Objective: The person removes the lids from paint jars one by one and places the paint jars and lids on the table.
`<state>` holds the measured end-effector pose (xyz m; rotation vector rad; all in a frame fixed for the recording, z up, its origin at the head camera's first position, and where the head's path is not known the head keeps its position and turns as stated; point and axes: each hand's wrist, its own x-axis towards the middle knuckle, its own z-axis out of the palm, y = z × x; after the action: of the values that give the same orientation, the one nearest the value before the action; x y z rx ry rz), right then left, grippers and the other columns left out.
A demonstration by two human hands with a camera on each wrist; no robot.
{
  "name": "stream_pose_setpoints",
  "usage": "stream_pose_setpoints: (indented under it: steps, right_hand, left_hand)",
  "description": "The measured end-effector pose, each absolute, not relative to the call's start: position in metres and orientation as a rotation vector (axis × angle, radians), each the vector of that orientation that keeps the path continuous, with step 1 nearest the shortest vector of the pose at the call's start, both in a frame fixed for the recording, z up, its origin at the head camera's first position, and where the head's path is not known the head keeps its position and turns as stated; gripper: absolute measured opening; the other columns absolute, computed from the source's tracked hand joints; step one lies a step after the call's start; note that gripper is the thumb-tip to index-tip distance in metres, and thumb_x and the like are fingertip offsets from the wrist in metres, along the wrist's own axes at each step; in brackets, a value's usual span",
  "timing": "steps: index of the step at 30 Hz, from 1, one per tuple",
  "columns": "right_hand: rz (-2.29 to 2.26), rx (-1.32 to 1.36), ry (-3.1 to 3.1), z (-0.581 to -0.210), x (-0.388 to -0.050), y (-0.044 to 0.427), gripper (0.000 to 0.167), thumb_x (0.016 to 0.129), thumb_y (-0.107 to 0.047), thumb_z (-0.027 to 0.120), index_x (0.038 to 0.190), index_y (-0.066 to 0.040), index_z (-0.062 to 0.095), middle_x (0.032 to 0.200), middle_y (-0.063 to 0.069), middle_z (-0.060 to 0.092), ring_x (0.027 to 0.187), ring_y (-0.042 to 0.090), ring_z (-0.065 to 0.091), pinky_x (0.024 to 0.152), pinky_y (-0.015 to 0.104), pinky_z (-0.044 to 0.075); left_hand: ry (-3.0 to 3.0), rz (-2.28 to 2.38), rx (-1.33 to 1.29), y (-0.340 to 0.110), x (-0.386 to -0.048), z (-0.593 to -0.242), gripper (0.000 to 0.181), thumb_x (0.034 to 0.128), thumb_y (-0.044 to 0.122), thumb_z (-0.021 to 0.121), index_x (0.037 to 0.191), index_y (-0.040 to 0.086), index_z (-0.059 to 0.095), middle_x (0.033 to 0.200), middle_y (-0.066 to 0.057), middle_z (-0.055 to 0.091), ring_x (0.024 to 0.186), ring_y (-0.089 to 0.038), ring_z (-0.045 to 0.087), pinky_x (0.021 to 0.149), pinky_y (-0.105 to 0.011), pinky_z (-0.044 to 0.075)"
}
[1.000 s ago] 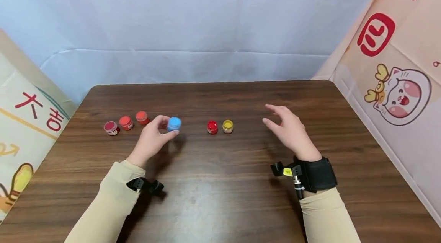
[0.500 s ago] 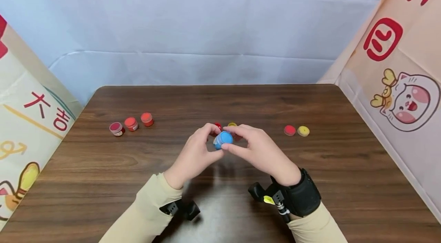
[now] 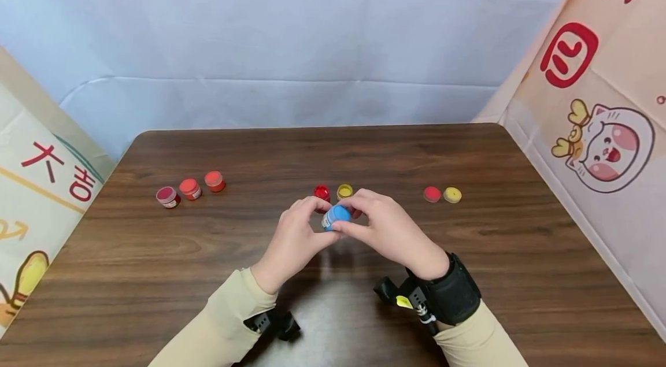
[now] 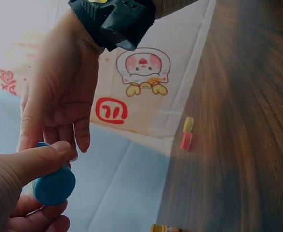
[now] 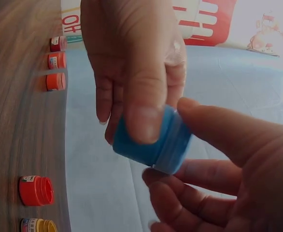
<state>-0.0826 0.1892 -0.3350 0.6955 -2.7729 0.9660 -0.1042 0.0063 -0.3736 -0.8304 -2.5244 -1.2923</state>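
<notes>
Above the middle of the table, a small blue paint jar [image 3: 335, 217] is held tilted between both hands. My left hand [image 3: 293, 234] grips the jar's body between thumb and fingers. From the other side, my right hand [image 3: 385, 228] pinches the lid [image 5: 175, 150], which sits on the jar in the right wrist view. Just behind the hands stand a lidless red paint jar [image 3: 321, 192] and a lidless yellow paint jar [image 3: 344, 191], their lower parts partly covered by the fingers.
A red lid [image 3: 432, 194] and a yellow lid [image 3: 452, 195] lie on the right. Toward the left stand a dark red jar [image 3: 167, 197], a red-orange jar [image 3: 190, 188] and an orange jar [image 3: 214, 181], all lidded. White cloth [image 3: 291, 37] hangs behind the wooden table [image 3: 130, 251].
My left hand has carried the blue paint jar rightward to the middle. My right hand has come in from the right and taken hold of its lid, uncovering the two loose lids.
</notes>
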Motion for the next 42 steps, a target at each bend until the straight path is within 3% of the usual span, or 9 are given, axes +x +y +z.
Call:
stream_pose_setpoints:
  steps: [7, 18, 26, 29, 37, 42]
  right_hand:
    - [0.891, 0.703, -2.766, -0.334, -0.082, 0.187, 0.022, 0.083, -0.031, 0.07, 0.096, -0.014, 0.068, 0.083, -0.008, 0.052, 0.068, 0.004, 0.048, 0.059, 0.022, 0.043]
    - [0.799, 0.802, -2.772, -0.331, -0.079, 0.19, 0.028, 0.082, -0.03, 0.071, 0.102, -0.01, 0.067, 0.082, -0.005, 0.047, 0.064, 0.006, 0.041, 0.055, 0.021, 0.039]
    - [0.86, 0.692, -2.85, -0.33, -0.08, 0.19, 0.043, 0.082, -0.035, 0.071, 0.114, -0.008, 0.063, 0.096, -0.002, 0.057, 0.085, 0.011, 0.055, 0.069, 0.026, 0.047]
    - [0.882, 0.63, -2.854, -0.33, -0.08, 0.191, 0.047, 0.079, -0.036, 0.073, 0.115, -0.007, 0.063, 0.094, -0.002, 0.06, 0.084, 0.012, 0.056, 0.07, 0.028, 0.048]
    - [0.886, 0.605, -2.877, -0.335, -0.08, 0.187, 0.031, 0.08, -0.036, 0.073, 0.097, -0.011, 0.064, 0.082, -0.007, 0.058, 0.073, 0.011, 0.055, 0.064, 0.025, 0.046]
    - [0.878, 0.642, -2.881, -0.336, -0.082, 0.185, 0.029, 0.08, -0.031, 0.073, 0.096, -0.008, 0.065, 0.08, -0.005, 0.057, 0.072, 0.011, 0.054, 0.063, 0.024, 0.046]
  left_hand:
    - [-2.562, -1.533, -0.705, 0.006, -0.106, -0.372, 0.038, 0.066, 0.027, 0.085, 0.097, 0.014, 0.069, 0.088, 0.009, 0.067, 0.07, -0.003, 0.057, 0.063, -0.025, 0.048]
    - [-2.603, -1.741, -0.763, 0.002, -0.107, -0.368, 0.036, 0.0695, 0.025, 0.083, 0.101, 0.011, 0.071, 0.095, 0.006, 0.069, 0.085, -0.007, 0.061, 0.077, -0.03, 0.049]
    - [-2.611, -1.57, -0.821, 0.002, -0.107, -0.375, 0.036, 0.0722, 0.02, 0.081, 0.104, 0.012, 0.065, 0.097, 0.006, 0.065, 0.091, -0.012, 0.057, 0.083, -0.038, 0.047]
    - [-2.604, -1.466, -0.831, 0.003, -0.107, -0.378, 0.039, 0.0708, 0.018, 0.082, 0.104, 0.011, 0.063, 0.099, 0.005, 0.062, 0.095, -0.018, 0.056, 0.084, -0.04, 0.046]
    - [-2.558, -1.403, -0.856, 0.003, -0.107, -0.378, 0.039, 0.0678, 0.014, 0.084, 0.099, 0.013, 0.061, 0.095, 0.005, 0.06, 0.091, -0.017, 0.053, 0.08, -0.04, 0.046]
    - [-2.623, -1.35, -0.85, 0.0, -0.108, -0.372, 0.037, 0.0675, 0.017, 0.085, 0.098, 0.012, 0.064, 0.093, 0.006, 0.064, 0.086, -0.016, 0.055, 0.076, -0.037, 0.048]
